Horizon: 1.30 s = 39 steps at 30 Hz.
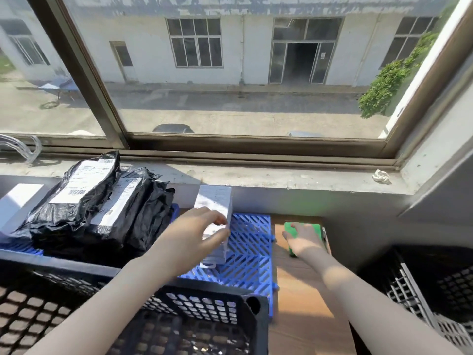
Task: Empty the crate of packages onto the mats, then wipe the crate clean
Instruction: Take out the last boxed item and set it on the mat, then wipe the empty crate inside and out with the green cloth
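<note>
White box [215, 201] in curled left hand [192, 239]

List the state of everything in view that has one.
Black perforated plastic crate: no packages in the visible part.
Black plastic-bag packages: stacked left of the box.
White cardboard box: near upright, gripped by left hand, lower end at blue slatted plastic mat.
Green rectangular pad: on wooden table, under right hand.
Left hand: fingers curled round the box.
Right hand: on the pad, grip unclear.
</note>
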Tool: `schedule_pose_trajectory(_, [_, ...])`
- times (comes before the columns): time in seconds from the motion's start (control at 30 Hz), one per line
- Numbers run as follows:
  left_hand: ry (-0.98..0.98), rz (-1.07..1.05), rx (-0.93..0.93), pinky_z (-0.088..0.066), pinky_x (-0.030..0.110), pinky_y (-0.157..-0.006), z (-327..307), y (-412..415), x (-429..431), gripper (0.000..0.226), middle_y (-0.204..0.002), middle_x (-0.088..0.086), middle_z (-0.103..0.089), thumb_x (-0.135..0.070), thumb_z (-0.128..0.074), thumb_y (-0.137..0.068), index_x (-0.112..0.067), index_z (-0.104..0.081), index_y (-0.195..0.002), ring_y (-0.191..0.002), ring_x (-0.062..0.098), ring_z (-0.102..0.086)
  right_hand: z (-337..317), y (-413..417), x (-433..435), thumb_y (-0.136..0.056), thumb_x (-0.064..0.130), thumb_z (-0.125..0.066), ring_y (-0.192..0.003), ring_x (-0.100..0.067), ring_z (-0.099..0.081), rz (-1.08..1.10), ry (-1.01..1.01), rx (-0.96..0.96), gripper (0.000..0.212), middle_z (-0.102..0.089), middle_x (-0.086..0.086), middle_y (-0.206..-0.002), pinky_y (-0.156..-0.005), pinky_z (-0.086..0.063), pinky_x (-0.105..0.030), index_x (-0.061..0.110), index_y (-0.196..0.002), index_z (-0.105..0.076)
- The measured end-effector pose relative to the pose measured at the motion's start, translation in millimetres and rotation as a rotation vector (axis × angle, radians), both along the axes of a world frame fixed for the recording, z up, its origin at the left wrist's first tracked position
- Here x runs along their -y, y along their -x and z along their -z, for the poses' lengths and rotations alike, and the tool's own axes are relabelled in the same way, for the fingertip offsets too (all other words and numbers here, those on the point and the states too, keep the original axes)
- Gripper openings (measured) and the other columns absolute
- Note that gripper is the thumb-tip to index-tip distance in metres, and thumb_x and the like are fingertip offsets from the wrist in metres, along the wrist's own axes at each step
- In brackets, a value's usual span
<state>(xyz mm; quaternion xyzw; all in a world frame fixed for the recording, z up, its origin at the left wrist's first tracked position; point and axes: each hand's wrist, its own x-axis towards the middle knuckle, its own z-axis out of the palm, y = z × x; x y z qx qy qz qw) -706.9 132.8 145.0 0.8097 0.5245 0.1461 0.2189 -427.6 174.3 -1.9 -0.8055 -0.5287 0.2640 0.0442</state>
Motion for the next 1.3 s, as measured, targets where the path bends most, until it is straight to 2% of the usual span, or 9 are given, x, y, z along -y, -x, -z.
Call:
schedule_pose_trajectory(0.17, [0.027,0.094,-0.126,-0.032,0.023,-0.104,14,-76,21,0.045,-0.131,-0.016,-0.048,-0.056,-0.046,-0.094,-0.036,-0.047,-0.135,-0.126,0.003,-0.038,36,-33,15,-0.095,0.050,-0.044,-0.142,-0.030,-0.024,-0.103,0.013,0.089,0.060,-0.015,-0.004,-0.159,-0.114,-0.025,-0.039,0.032,-0.148,-0.025])
schedule_pose_trajectory(0.37, [0.065,0.137,-0.279,-0.031,0.023,-0.100,36,-124,17,0.051,-0.131,-0.011,-0.046,-0.055,-0.038,-0.098,-0.034,-0.036,-0.145,-0.128,0.007,-0.035,67,-62,20,-0.096,0.049,-0.040,-0.148,-0.026,-0.001,-0.272,0.063,0.076,0.065,0.002,0.001,-0.162,-0.119,-0.006,-0.048,0.035,-0.152,-0.009])
schedule_pose_trajectory(0.5, [0.096,0.095,-0.265,-0.030,0.020,-0.099,51,-129,18,0.051,-0.128,-0.012,-0.049,-0.058,-0.035,-0.097,-0.032,-0.043,-0.140,-0.126,0.006,-0.038,80,-74,21,-0.097,0.043,-0.039,-0.148,-0.025,-0.004,-0.344,0.104,0.043,0.065,0.006,0.002,-0.161,-0.119,-0.009,-0.049,0.035,-0.152,-0.007])
schedule_pose_trajectory(0.77, [0.176,-0.092,-0.107,-0.043,0.032,-0.096,60,-124,12,0.034,-0.119,-0.015,-0.057,-0.047,-0.051,-0.095,-0.032,-0.057,-0.125,-0.111,0.007,-0.052,94,-72,58,-0.090,0.021,-0.053,-0.139,-0.028,-0.025,-0.516,0.049,0.265,0.068,-0.018,-0.002,-0.157,-0.111,-0.026,-0.043,0.030,-0.150,-0.022])
schedule_pose_trajectory(0.87, [0.164,-0.133,-0.058,-0.046,0.035,-0.093,59,-124,12,0.027,-0.111,-0.013,-0.059,-0.042,-0.054,-0.095,-0.030,-0.062,-0.118,-0.105,0.010,-0.056,101,-67,93,-0.060,0.022,-0.076,-0.100,-0.023,-0.058,-0.525,-0.122,0.285,0.064,-0.061,0.000,-0.114,-0.084,-0.042,-0.037,0.033,-0.122,-0.063])
schedule_pose_trajectory(0.93, [0.117,-0.137,-0.033,-0.047,0.034,-0.091,55,-125,13,0.022,-0.108,-0.010,-0.062,-0.036,-0.055,-0.096,-0.026,-0.065,-0.112,-0.103,0.012,-0.058,104,-66,116,-0.037,0.026,-0.089,-0.068,-0.021,-0.062,-0.573,-0.190,0.278,0.054,-0.064,0.003,-0.078,-0.065,-0.048,-0.035,0.032,-0.089,-0.076])
schedule_pose_trajectory(1.0, [0.061,-0.159,0.011,-0.047,0.033,-0.088,50,-126,15,0.018,-0.104,-0.005,-0.065,-0.028,-0.057,-0.096,-0.021,-0.068,-0.108,-0.096,0.014,-0.060,101,-63,141,-0.022,0.037,-0.091,-0.054,-0.017,-0.060,-0.558,-0.141,0.221,0.054,-0.064,0.006,-0.067,-0.055,-0.050,-0.031,0.034,-0.073,-0.076])
schedule_pose_trajectory(1.2, [-0.062,-0.265,0.159,-0.049,0.022,-0.071,34,-122,27,0.011,-0.093,-0.005,-0.069,-0.020,-0.058,-0.095,-0.025,-0.067,-0.093,-0.085,0.012,-0.065,100,-59,199,-0.028,0.060,-0.085,-0.066,-0.017,-0.057,-0.663,-0.106,0.180,0.054,-0.059,0.004,-0.072,-0.062,-0.047,-0.031,0.031,-0.071,-0.070])
schedule_pose_trajectory(1.3, [-0.145,-0.299,0.146,-0.043,0.008,-0.067,23,-112,40,0.012,-0.094,-0.003,-0.071,-0.016,-0.058,-0.095,-0.017,-0.070,-0.096,-0.084,0.011,-0.063,100,-68,197,-0.039,0.062,-0.082,-0.088,-0.026,-0.061,-0.635,-0.114,0.214,0.061,-0.063,-0.005,-0.098,-0.077,-0.051,-0.040,0.031,-0.090,-0.072])
